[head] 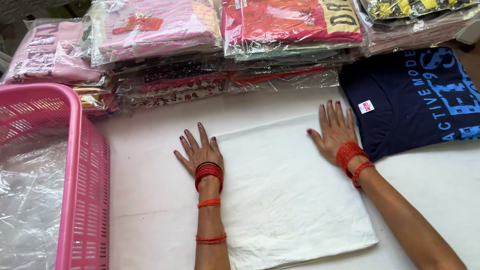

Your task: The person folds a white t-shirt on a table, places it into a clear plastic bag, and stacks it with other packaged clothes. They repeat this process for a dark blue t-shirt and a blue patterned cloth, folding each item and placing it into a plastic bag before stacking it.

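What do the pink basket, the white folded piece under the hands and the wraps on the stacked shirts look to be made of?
Pink slotted laundry basket: looks like moulded rigid plastic, with a faint sheen. White folded piece: apparently matte woven or knit cloth, softly creased; both hands, left and right, lie flat on it. Clear shirt wraps: thin glossy plastic film, crinkled with glare.

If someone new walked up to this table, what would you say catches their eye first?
Probably the big pink basket at the left edge, full of clear plastic bags. Next, the left hand and right hand, both with red bangles, pressed flat on a folded white cloth mid-table. Behind them runs a row of bagged bright shirts, with a navy shirt lying unbagged at the right.
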